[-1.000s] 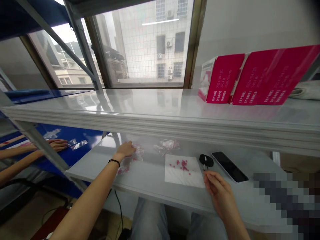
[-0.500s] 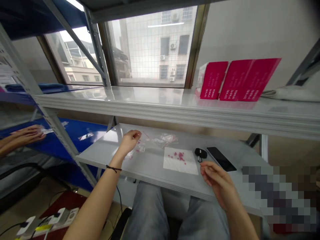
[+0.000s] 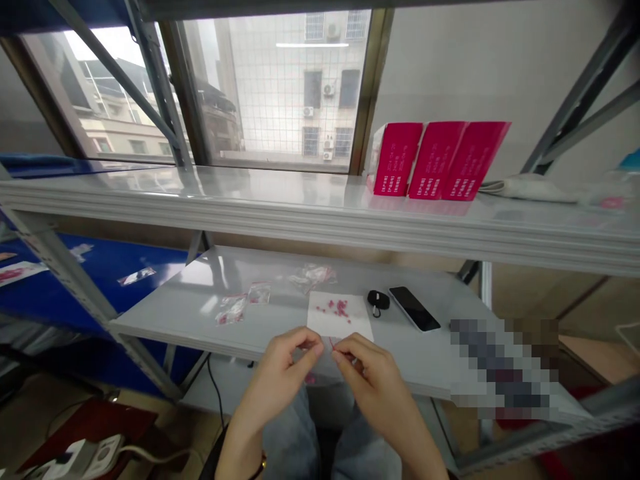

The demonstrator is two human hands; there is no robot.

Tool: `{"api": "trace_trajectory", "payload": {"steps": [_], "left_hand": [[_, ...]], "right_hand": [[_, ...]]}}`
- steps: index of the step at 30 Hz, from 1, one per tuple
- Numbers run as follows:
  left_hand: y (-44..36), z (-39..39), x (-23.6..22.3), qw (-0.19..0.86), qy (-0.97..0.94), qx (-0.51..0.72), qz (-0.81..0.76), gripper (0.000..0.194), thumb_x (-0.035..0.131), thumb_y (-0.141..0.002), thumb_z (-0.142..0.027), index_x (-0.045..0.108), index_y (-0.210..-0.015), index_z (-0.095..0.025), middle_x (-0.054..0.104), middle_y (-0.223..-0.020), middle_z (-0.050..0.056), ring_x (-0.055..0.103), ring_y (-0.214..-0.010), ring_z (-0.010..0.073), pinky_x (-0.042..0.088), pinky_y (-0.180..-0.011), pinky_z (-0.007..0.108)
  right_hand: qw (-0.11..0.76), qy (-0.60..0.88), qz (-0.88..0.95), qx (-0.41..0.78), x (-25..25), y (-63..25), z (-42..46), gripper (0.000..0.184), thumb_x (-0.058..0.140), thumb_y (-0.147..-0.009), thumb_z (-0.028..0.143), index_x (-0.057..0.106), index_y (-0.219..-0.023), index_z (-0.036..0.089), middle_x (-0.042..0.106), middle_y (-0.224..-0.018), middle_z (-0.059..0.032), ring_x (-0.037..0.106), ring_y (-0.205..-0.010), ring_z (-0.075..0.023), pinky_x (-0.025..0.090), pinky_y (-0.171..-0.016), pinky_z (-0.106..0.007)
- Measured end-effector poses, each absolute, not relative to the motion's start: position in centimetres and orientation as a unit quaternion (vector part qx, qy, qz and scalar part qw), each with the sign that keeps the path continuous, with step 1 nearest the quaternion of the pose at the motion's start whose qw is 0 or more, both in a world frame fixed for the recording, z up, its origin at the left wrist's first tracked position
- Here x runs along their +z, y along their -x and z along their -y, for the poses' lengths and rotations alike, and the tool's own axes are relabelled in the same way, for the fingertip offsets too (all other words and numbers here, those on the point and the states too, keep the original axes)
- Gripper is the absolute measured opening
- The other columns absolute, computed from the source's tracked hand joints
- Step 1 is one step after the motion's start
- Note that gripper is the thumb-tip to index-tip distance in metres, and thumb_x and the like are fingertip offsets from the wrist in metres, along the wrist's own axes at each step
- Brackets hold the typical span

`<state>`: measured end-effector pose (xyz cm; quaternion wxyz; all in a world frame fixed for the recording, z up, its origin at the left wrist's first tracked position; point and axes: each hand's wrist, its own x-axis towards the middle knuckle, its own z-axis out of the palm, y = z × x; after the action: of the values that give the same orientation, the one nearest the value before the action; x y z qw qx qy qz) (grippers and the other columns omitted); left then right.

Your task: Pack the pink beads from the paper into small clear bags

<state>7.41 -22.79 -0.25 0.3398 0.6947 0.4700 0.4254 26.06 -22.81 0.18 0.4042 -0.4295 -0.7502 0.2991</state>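
My left hand [image 3: 286, 363] and my right hand [image 3: 365, 368] are close together in front of the grey shelf's front edge [image 3: 280, 347], above my lap. Both pinch a small clear zip bag [image 3: 327, 348] with a red strip between their fingertips. Just beyond them a white paper sheet [image 3: 345, 325] carries several small pink beads [image 3: 337, 307]. Further left on the shelf lie small clear bags with pink contents [image 3: 233, 310], and another pile of bags [image 3: 311, 275] sits behind the sheet.
A black round object [image 3: 378, 301] and a dark phone [image 3: 414, 308] lie right of the sheet. Three pink boxes [image 3: 435, 160] stand on the upper shelf. A blue table [image 3: 115, 267] is at left. A power strip [image 3: 75, 457] lies on the floor.
My left hand left the bags at the shelf's left side and came back with a small bag. Both hands met in front of the shelf edge. The view shifted back and right.
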Motion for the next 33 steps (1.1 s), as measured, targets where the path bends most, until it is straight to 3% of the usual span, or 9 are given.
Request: {"api": "trace_trajectory", "payload": {"steps": [2, 4, 6, 9, 12, 18, 23, 33], "left_hand": [[-7.9, 23.2, -1.1, 0.27, -0.679, 0.464, -0.5, 0.014, 0.059, -0.094, -0.031, 0.071, -0.1, -0.027, 0.068, -0.105, 0.006, 0.061, -0.106, 0.0254, 0.049, -0.093, 0.037], [-8.3, 23.7, -1.8, 0.195, -0.648, 0.51, -0.531, 0.022, 0.063, -0.091, -0.029, 0.069, -0.112, -0.031, 0.064, -0.119, 0.007, 0.055, -0.119, 0.0287, 0.048, -0.098, 0.042], [-8.6, 24.3, -2.2, 0.164, -0.627, 0.531, -0.546, 0.021, 0.063, -0.091, -0.03, 0.07, -0.111, -0.033, 0.064, -0.117, 0.007, 0.056, -0.118, 0.029, 0.049, -0.095, 0.042], [-8.9, 25.1, -2.1, 0.217, -0.647, 0.502, -0.532, 0.009, 0.062, -0.094, -0.031, 0.07, -0.094, -0.029, 0.067, -0.094, 0.005, 0.063, -0.094, 0.0242, 0.052, -0.079, 0.034], [-9.5, 25.5, -1.7, 0.287, -0.658, 0.484, -0.501, 0.008, 0.061, -0.095, -0.029, 0.068, -0.094, -0.026, 0.068, -0.087, 0.002, 0.064, -0.082, 0.0197, 0.051, -0.072, 0.029], [-10.3, 25.5, -1.8, 0.328, -0.642, 0.521, -0.458, 0.018, 0.056, -0.098, -0.024, 0.07, -0.11, -0.026, 0.072, -0.104, 0.004, 0.067, -0.092, 0.018, 0.054, -0.084, 0.028], [-10.2, 25.5, -2.3, 0.319, -0.635, 0.533, -0.461, 0.024, 0.054, -0.099, -0.024, 0.073, -0.115, -0.028, 0.073, -0.115, 0.006, 0.068, -0.1, 0.0198, 0.054, -0.089, 0.03], [-10.6, 25.4, -2.2, 0.339, -0.656, 0.505, -0.446, 0.027, 0.058, -0.097, -0.021, 0.073, -0.117, -0.029, 0.073, -0.109, 0.005, 0.067, -0.099, 0.02, 0.054, -0.09, 0.031]], "right_hand": [[0.422, 0.448, 0.724, 0.313, -1.1, -26.0, 23.1, 0.021, 0.055, -0.099, 0.029, 0.067, -0.082, 0.022, 0.064, -0.08, -0.0021, 0.057, -0.071, -0.0176, 0.04, -0.062, -0.028], [0.449, 0.459, 0.692, 0.329, -2.4, -25.8, 23.1, 0.023, 0.055, -0.099, 0.032, 0.065, -0.081, 0.022, 0.063, -0.079, -0.0021, 0.056, -0.07, -0.0177, 0.04, -0.062, -0.028], [0.477, 0.465, 0.657, 0.352, -3.5, -25.4, 23.0, 0.023, 0.057, -0.098, 0.036, 0.064, -0.082, 0.021, 0.06, -0.076, -0.0013, 0.054, -0.068, -0.0173, 0.039, -0.061, -0.028], [0.512, 0.455, 0.599, 0.415, -4.4, -24.8, 22.7, 0.026, 0.061, -0.095, 0.043, 0.064, -0.082, 0.021, 0.054, -0.068, 0.0019, 0.049, -0.062, -0.0154, 0.037, -0.057, -0.027], [0.539, 0.426, 0.542, 0.484, -4.6, -24.0, 22.6, 0.028, 0.065, -0.093, 0.046, 0.064, -0.081, 0.021, 0.051, -0.065, 0.0037, 0.045, -0.058, -0.0134, 0.035, -0.055, -0.025], [0.562, 0.354, 0.471, 0.58, -4.5, -23.2, 23.2, 0.024, 0.067, -0.093, 0.043, 0.065, -0.082, 0.021, 0.058, -0.074, 0.0021, 0.049, -0.066, -0.014, 0.041, -0.062, -0.026], [0.553, 0.333, 0.482, 0.592, -4.2, -23.5, 23.3, 0.021, 0.067, -0.093, 0.04, 0.067, -0.085, 0.021, 0.061, -0.08, -0.0008, 0.054, -0.077, -0.0171, 0.045, -0.074, -0.028], [0.544, 0.382, 0.497, 0.558, -5.0, -24.7, 23.0, 0.023, 0.074, -0.087, 0.041, 0.069, -0.08, 0.02, 0.063, -0.074, -0.0008, 0.052, -0.068, -0.0155, 0.042, -0.063, -0.026]]}}
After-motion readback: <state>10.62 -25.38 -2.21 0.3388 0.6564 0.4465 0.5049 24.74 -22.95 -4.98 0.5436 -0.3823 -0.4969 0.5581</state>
